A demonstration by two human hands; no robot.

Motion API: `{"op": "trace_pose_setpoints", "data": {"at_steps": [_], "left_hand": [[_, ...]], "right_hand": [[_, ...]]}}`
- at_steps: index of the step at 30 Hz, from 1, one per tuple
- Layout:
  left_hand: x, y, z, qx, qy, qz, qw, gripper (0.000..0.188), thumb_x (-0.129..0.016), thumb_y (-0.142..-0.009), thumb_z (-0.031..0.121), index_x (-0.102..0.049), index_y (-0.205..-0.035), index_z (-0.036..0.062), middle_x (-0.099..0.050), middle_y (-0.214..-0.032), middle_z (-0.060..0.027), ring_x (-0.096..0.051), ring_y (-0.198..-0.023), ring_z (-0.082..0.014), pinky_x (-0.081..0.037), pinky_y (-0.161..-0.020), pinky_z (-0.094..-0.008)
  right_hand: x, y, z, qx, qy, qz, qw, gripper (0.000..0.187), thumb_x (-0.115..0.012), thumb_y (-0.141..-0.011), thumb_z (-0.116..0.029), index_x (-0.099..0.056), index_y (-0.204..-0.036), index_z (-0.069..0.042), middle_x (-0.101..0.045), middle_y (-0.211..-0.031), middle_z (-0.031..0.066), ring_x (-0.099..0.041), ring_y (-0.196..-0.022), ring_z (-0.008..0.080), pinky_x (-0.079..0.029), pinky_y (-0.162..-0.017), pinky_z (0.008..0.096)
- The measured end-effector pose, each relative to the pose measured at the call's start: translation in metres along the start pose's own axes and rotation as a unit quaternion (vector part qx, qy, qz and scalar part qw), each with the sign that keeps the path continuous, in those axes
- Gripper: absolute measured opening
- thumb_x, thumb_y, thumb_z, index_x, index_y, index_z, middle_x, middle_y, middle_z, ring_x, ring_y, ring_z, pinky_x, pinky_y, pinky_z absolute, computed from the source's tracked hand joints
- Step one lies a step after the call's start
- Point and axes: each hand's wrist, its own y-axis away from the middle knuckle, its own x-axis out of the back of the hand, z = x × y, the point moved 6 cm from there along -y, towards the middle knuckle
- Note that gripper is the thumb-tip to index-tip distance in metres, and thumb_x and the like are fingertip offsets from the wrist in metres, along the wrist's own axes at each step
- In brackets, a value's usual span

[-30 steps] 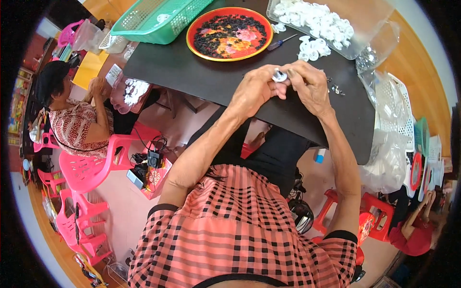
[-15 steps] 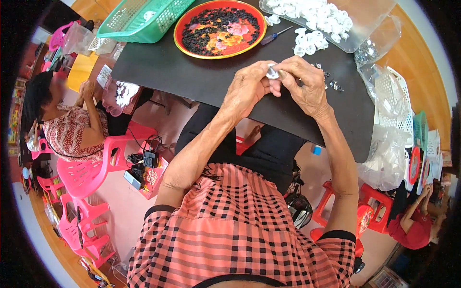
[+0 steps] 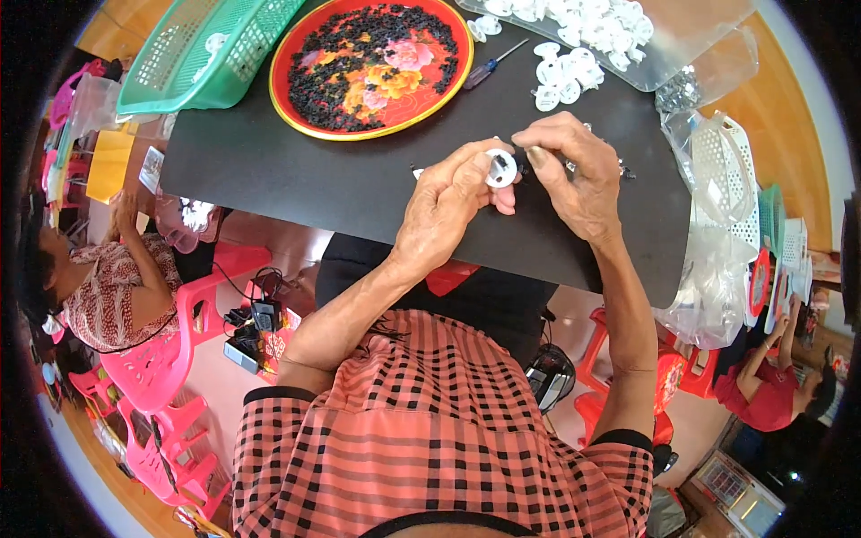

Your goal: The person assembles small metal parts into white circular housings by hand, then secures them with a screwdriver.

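Between the fingers and thumb of my left hand (image 3: 446, 199) is a small white round plastic part (image 3: 502, 179), its flat face turned up with a dark slot or insert in the middle. My right hand (image 3: 578, 179) hovers just right of it, thumb and forefinger close together. Whether a tiny piece sits in that pinch is too small to tell. Small dark and metallic pieces lie on the black table (image 3: 296, 184) behind the right hand, partly hidden by it. Beyond my hands rests a red round tray (image 3: 359, 136) with many tiny black pieces.
A screwdriver (image 3: 482, 75) lies beside the tray. White parts (image 3: 569, 76) are heaped near a clear bin (image 3: 671, 65) holding more. A green basket (image 3: 193, 97) stands at the far left. Clear bags (image 3: 704, 309) hang at the right edge. A co-worker (image 3: 121, 291) sits at left.
The view has shifted, and both hands appear slightly lower. The white part has turned so its round face shows. My right fingers, formerly touching it, have drawn away to the right.
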Motion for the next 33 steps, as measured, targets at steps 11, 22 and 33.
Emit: {"op": "trace_pose_setpoints", "data": {"at_steps": [11,22,33], "left_hand": [[0.009,0.0,-0.005,0.042,-0.012,0.025,0.999,0.041,-0.038,-0.1,0.025,-0.045,-0.125,-0.0063,-0.059,-0.092,-0.0078,-0.057,-0.082,-0.0122,-0.046,-0.074,-0.0235],[0.005,-0.001,-0.004,0.039,0.007,0.037,0.999,0.04,-0.042,-0.099,0.026,-0.045,-0.124,-0.0059,-0.059,-0.089,-0.0078,-0.058,-0.079,-0.0125,-0.047,-0.072,-0.023],[0.004,0.0,-0.002,0.035,0.042,0.004,0.998,0.039,-0.038,-0.1,0.024,-0.044,-0.125,-0.0052,-0.057,-0.096,-0.0104,-0.056,-0.081,-0.0178,-0.048,-0.077,-0.0335]], "right_hand": [[-0.012,0.002,0.003,-0.052,-0.021,-0.058,0.997,0.017,-0.064,-0.077,0.004,-0.065,-0.093,-0.003,-0.062,-0.084,0.0074,-0.059,-0.062,0.0103,-0.049,-0.053,0.0231],[-0.011,0.002,0.008,-0.057,-0.008,-0.043,0.997,0.018,-0.063,-0.077,0.005,-0.065,-0.093,-0.003,-0.062,-0.085,0.0069,-0.058,-0.062,0.0097,-0.047,-0.051,0.0224],[-0.01,0.004,0.01,-0.037,-0.017,-0.03,0.999,0.017,-0.064,-0.075,0.004,-0.063,-0.091,-0.003,-0.062,-0.083,0.006,-0.055,-0.056,0.0082,-0.044,-0.05,0.0224]]}}
